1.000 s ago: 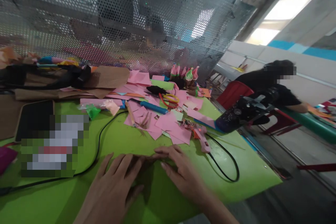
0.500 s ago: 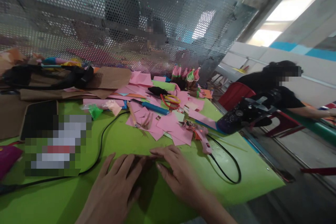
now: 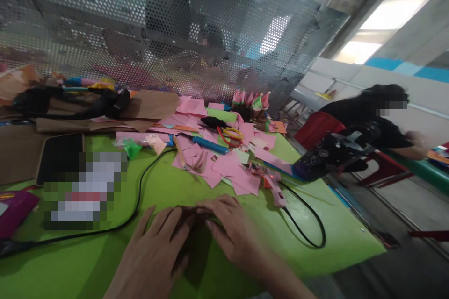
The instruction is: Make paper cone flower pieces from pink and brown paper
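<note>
My left hand [image 3: 154,252] lies flat on the green sheet [image 3: 333,236] covering the table, fingers stretched out and apart. My right hand [image 3: 233,233] rests just to its right, fingers extended and pressed down on the green surface. The fingertips of both hands meet near a dark fold or strip between them, which is too blurred to name. A pink glue gun [image 3: 275,187] lies a little beyond my right hand, with its black cable [image 3: 308,229] looping to the right.
Pink paper scraps [image 3: 224,166], a blue-handled tool [image 3: 208,145], red and yellow rings [image 3: 229,135] and brown paper [image 3: 147,105] litter the far table. Another black cable [image 3: 136,196] crosses the left. A perforated metal screen [image 3: 175,32] stands behind. A person in black [image 3: 365,112] sits right.
The camera has shifted slightly, so the scene sits a bit lower and to the right. Both hands stay pressed on the green sheet, my right hand drawn slightly toward the left one.
</note>
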A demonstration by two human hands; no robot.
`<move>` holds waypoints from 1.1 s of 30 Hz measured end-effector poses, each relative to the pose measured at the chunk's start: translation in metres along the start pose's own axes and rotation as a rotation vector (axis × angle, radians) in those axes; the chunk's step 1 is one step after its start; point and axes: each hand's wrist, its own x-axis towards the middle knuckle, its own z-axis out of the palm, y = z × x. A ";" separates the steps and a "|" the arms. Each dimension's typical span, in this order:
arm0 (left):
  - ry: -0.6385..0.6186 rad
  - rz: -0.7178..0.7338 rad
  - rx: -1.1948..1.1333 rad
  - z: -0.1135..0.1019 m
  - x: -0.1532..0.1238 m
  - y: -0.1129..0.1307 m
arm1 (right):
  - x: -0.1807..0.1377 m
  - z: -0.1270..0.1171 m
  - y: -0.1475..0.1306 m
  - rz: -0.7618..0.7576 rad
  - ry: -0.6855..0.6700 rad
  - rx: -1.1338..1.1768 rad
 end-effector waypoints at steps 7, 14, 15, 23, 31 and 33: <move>0.078 0.038 0.048 -0.001 -0.007 -0.006 | 0.005 -0.001 -0.002 0.000 -0.024 0.014; 0.120 0.026 0.074 -0.007 -0.018 -0.012 | 0.008 -0.003 -0.005 -0.031 -0.047 0.015; 0.135 0.030 0.080 -0.007 -0.019 -0.012 | 0.009 -0.003 -0.006 -0.030 -0.042 0.016; 0.219 0.077 0.091 -0.006 -0.020 -0.014 | 0.013 0.004 -0.008 -0.052 -0.062 0.020; 0.206 0.067 0.096 -0.004 -0.022 -0.015 | 0.013 0.006 -0.009 -0.064 -0.054 0.047; 0.202 0.071 0.090 -0.003 -0.022 -0.014 | 0.014 0.006 -0.010 -0.050 -0.043 0.053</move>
